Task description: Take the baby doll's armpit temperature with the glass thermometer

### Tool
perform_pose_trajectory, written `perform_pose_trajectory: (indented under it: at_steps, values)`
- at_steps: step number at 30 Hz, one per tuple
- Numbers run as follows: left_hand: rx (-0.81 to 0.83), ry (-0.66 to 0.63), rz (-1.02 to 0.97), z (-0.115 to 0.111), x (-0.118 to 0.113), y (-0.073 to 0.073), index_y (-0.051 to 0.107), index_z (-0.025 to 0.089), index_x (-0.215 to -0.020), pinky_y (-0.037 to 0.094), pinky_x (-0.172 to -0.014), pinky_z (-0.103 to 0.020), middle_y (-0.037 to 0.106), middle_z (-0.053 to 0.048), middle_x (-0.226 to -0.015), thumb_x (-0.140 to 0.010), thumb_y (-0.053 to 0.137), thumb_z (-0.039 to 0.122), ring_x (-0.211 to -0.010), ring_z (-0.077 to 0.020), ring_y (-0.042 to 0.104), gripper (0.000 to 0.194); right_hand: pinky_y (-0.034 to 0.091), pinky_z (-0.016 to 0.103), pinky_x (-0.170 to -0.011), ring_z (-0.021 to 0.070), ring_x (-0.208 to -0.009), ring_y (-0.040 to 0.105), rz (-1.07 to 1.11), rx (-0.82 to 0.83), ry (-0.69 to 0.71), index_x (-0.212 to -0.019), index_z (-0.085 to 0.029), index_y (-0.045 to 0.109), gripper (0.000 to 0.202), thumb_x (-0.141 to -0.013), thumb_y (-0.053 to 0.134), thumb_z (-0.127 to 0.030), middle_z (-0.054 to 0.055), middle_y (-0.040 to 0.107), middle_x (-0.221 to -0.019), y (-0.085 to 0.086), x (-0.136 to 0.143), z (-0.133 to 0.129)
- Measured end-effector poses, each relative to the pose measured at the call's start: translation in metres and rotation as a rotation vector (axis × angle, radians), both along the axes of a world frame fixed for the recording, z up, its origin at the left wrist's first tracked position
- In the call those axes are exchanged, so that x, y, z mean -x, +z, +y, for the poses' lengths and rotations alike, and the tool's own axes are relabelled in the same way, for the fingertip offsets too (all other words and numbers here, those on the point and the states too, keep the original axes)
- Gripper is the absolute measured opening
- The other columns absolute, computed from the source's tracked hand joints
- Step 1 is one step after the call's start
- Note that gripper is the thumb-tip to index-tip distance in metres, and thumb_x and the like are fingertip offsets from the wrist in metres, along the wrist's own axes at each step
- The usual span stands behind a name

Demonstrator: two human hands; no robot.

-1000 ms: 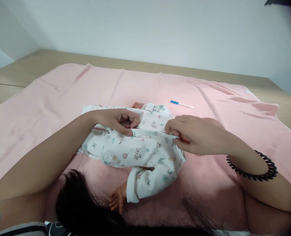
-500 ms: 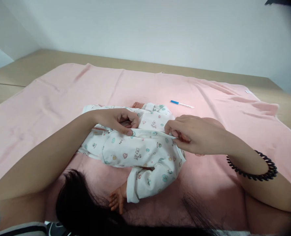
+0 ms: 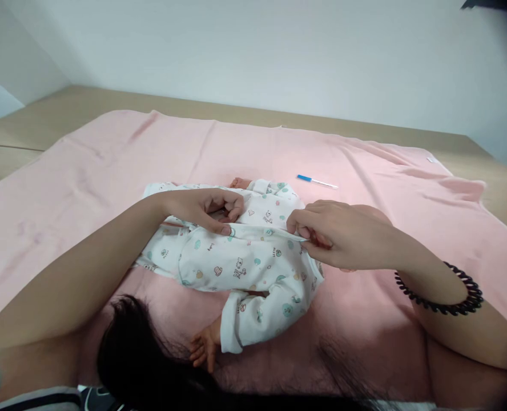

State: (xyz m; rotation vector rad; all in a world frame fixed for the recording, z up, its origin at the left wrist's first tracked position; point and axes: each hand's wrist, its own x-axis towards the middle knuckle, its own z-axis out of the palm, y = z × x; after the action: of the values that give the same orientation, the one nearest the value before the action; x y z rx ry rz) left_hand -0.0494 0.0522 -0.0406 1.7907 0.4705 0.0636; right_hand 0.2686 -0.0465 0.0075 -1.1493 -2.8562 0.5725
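Note:
A doll [image 3: 204, 347] lies on its back across a pink blanket, its head to the right, mostly hidden under my right hand. It wears a white printed garment [image 3: 236, 262] with long sleeves. My left hand [image 3: 217, 212] pinches the garment's front edge near the waist, thumb on top and fingers curled. At the neck end of that same edge, my right hand [image 3: 322, 231] grips the cloth between thumb and fingers. The edge runs taut between both hands. One small doll hand shows below the near sleeve, another beyond the far one.
The pink blanket [image 3: 129, 154] covers most of a wooden table [image 3: 185, 105]. Beyond the doll lies a blue and white thermometer-like stick [image 3: 316, 181]. Dark hair [image 3: 133, 354] hangs over the near edge. A pale wall stands behind.

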Motion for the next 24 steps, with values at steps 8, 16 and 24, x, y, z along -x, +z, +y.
perform_pose_trajectory:
  at_steps: [8, 16, 24]
  values:
    - [-0.017, -0.03, -0.009, 0.0033, 0.0024, -0.0027, 0.065, 0.019, -0.086, 0.046, -0.066, -0.022, 0.056, -0.001, -0.082, -0.092, 0.079, 0.036, -0.074, -0.0119, 0.053, 0.023, 0.03, 0.031, -0.069, 0.0168, -0.073, 0.048, -0.002, 0.006, -0.003, -0.107, -0.022, 0.058, 0.027, -0.083, 0.052, -0.01, -0.002, 0.055, -0.073, -0.0012, 0.0001, 0.0013]
    - [-0.048, -0.038, 0.011, 0.0041, 0.0025, -0.0026, 0.07, 0.019, -0.092, 0.045, -0.062, -0.02, 0.059, -0.002, -0.082, -0.091, 0.08, 0.038, -0.072, -0.0113, 0.054, 0.021, 0.03, 0.031, -0.068, 0.0166, -0.072, 0.048, -0.008, -0.004, 0.003, -0.106, -0.022, 0.057, 0.026, -0.083, 0.053, -0.01, -0.002, 0.055, -0.073, -0.0003, 0.0003, 0.0012]
    - [-0.026, -0.028, 0.023, 0.005, 0.0038, -0.0046, 0.07, 0.019, -0.086, 0.045, -0.063, -0.021, 0.058, -0.002, -0.08, -0.091, 0.08, 0.033, -0.072, -0.0114, 0.054, 0.018, 0.031, 0.031, -0.069, 0.0167, -0.073, 0.048, -0.015, 0.004, 0.005, -0.107, -0.022, 0.058, 0.026, -0.085, 0.051, -0.01, -0.003, 0.055, -0.074, 0.0, -0.0004, 0.0009]
